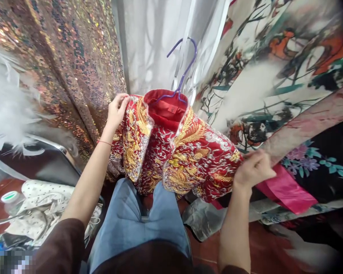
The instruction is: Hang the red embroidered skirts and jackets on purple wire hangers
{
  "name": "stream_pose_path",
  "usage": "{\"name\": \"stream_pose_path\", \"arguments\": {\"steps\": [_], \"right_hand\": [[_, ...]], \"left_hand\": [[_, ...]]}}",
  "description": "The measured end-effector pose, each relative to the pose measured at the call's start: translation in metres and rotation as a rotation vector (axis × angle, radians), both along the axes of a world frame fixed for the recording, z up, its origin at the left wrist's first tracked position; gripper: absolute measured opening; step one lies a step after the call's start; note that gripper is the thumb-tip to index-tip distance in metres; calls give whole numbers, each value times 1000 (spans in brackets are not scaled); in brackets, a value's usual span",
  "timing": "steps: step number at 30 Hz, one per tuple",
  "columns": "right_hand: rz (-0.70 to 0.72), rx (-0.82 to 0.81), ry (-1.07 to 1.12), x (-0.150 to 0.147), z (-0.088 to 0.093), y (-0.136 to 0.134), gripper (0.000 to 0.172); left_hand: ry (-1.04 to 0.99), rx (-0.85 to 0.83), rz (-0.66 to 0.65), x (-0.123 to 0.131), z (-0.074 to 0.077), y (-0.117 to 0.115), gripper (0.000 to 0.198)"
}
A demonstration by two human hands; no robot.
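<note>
A red jacket (188, 160) with gold and silver embroidery hangs in front of my knees, its front parted at the collar. Inside the neck shows a red lining with a small size label (172, 109). A purple hanger (184, 72) sits in the jacket, its hook rising above the collar. My left hand (118, 110) pinches the shoulder on the left. Out at the end of the other sleeve, my right hand (253, 169) is closed on the sleeve edge.
A sequined curtain-like cloth (71, 57) hangs at left, beside white feathers (11, 91). Sheer white fabric (148, 42) is behind the hanger. Printed cloth (251, 76) and a pink strip (288, 190) are at right. Dotted white cloth (45, 205) and a bottle (12, 201) lie at lower left.
</note>
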State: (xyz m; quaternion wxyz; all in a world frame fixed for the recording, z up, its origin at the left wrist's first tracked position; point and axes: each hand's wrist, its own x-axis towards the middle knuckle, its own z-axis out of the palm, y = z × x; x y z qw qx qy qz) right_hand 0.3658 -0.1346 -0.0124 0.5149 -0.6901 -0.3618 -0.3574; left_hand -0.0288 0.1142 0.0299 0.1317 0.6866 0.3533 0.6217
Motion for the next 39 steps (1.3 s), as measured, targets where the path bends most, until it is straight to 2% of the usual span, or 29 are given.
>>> {"name": "stream_pose_path", "arguments": {"steps": [2,4,6,7,9,11,14,17,20,24,26,29,31,32,33,34,36,38,39], "right_hand": [[40,-177,-26,-2,-7,0,72],[59,-266,-4,-8,-15,0,73],[111,-225,31,-16,-16,-2,72],[180,-192,24,-21,-14,-2,70],[365,-178,-31,-28,-2,-1,65],[484,-234,-96,-34,15,6,68],[486,-294,-109,-36,40,25,61],[438,-215,-93,-30,51,42,50],[416,-142,-100,-19,40,60,47],[483,-197,-44,-7,12,86,57],[474,-225,-26,-8,3,91,64],[343,-170,-25,-32,-9,75,68],[245,-50,-23,-65,-30,52,64],[242,-2,-10,-85,-47,40,56],[299,31,-27,-108,-66,28,48],[417,29,-49,-133,-88,19,36],[580,-72,-69,-182,-130,9,16],[702,-202,-29,-226,-164,13,16],[748,-274,44,-243,-175,19,25]], "left_hand": [[20,-125,-99,2,-8,6,51],[-31,-148,-64,0,-17,3,55],[-64,-75,22,-5,-23,-9,51],[-58,-37,56,-9,-23,-17,47],[-24,0,105,-16,-20,-36,37],[-8,7,170,-19,-11,-56,33],[-36,29,299,-18,3,-81,34],[-97,92,418,-17,10,-99,35],[-60,136,451,-20,5,-102,34],[166,-35,342,-23,-17,-88,35],[175,-84,345,-22,-30,-83,36],[112,-6,402,-14,-54,-92,57],[114,54,418,-4,-81,-110,83],[127,62,426,2,-99,-121,94],[119,53,453,10,-120,-134,101],[122,18,488,19,-144,-146,103],[151,-104,516,37,-194,-170,105],[188,-283,479,50,-240,-189,93],[185,-372,479,54,-258,-196,80]]}}
